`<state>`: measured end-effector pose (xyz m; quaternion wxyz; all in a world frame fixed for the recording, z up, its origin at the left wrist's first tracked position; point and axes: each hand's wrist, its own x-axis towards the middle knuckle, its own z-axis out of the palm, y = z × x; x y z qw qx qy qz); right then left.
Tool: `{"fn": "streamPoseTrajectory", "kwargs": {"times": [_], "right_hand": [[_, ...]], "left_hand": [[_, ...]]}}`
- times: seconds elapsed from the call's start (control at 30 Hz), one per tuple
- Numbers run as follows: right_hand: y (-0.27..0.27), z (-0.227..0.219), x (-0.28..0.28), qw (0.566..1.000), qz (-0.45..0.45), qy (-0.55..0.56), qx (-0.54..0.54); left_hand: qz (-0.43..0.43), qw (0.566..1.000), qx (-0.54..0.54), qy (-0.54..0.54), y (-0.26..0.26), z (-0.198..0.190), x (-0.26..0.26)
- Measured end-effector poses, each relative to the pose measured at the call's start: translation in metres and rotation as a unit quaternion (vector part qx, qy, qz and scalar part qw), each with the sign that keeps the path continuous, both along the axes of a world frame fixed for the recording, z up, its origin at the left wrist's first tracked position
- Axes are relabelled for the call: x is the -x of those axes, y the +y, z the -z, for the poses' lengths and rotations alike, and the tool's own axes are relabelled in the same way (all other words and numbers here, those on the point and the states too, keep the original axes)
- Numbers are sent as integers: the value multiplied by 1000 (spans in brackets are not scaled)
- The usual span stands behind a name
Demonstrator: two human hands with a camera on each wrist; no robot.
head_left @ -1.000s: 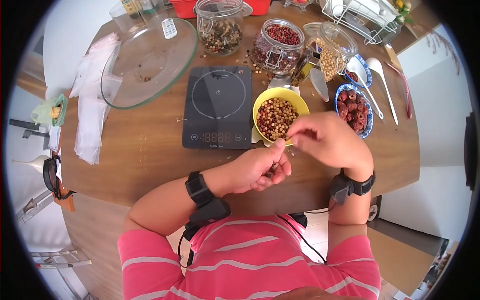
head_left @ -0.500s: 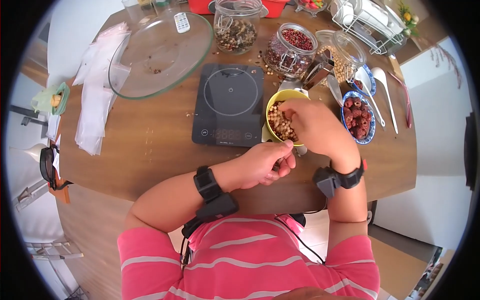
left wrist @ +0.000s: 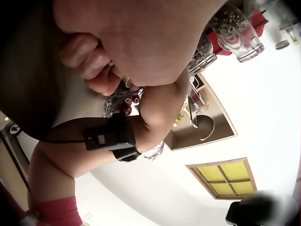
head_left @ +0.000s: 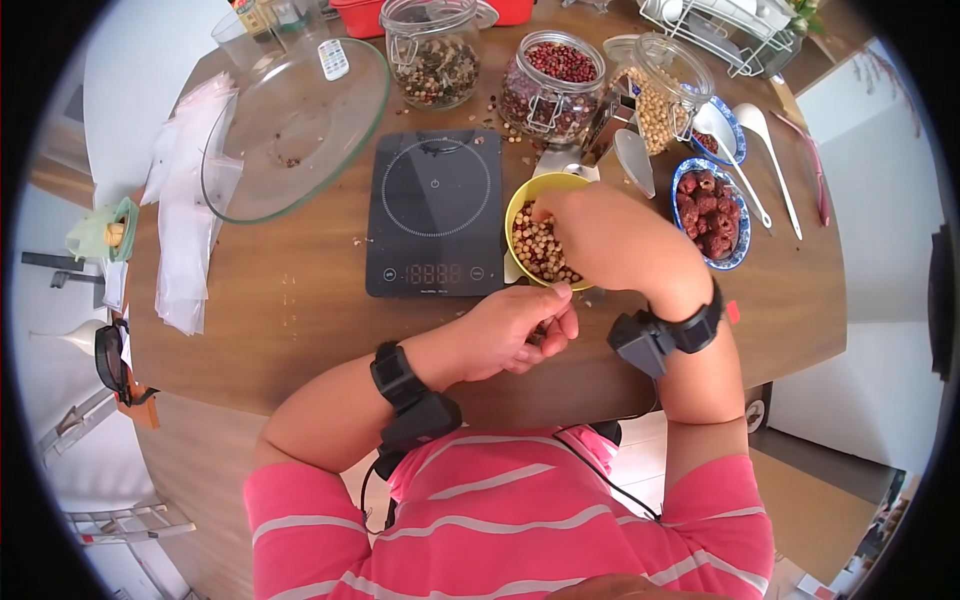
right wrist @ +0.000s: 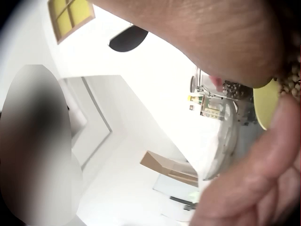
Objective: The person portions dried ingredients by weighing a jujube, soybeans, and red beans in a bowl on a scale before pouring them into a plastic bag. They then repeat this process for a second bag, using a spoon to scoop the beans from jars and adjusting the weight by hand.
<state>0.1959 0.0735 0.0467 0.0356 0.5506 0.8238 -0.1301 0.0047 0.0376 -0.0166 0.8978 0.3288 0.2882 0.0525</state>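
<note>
Brown wooden worktop (head_left: pixel 330 330) carries a round yellow bowl (head_left: pixel 515 192), filled with pale tan and dark red beans (head_left: pixel 540 246). The person's right hand (head_left: pixel 612 240) reaches over its rim from three o'clock; its fingertips are hidden, so their grasp cannot be told. Near six o'clock, the left hand (head_left: pixel 515 332) curls its fingers inward, though whether they hold anything is unclear. From the bowl, a jar of red beans (head_left: pixel 553 90) stands at twelve o'clock, wrinkled red fruit (head_left: pixel 708 212) fills a blue-and-white dish (head_left: pixel 741 240) at three, and a black panel (head_left: pixel 435 215) lies at nine.
</note>
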Motion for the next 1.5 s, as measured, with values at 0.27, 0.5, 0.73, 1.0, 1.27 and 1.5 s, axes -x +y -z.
{"fn": "streamPoseTrajectory", "kwargs": {"times": [0.27,0.5,0.73,1.0,1.27,1.5], "right_hand": [[4,6,-23,979,20,166,-121],[3,15,-18,993,28,114,-25],[7,6,-7,999,4,51,-3],[7,24,-11,997,23,51,-46],[1,-10,-28,980,-7,164,-110],[-10,-40,-29,974,30,221,40]], "left_hand": [[30,998,-50,-8,-1,-1,1],[43,997,-66,-2,-2,0,1],[50,996,-73,5,-2,-4,1],[52,996,-75,6,-3,-6,1],[52,996,-72,1,-3,-4,2],[27,1000,-11,1,1,-4,2]]}}
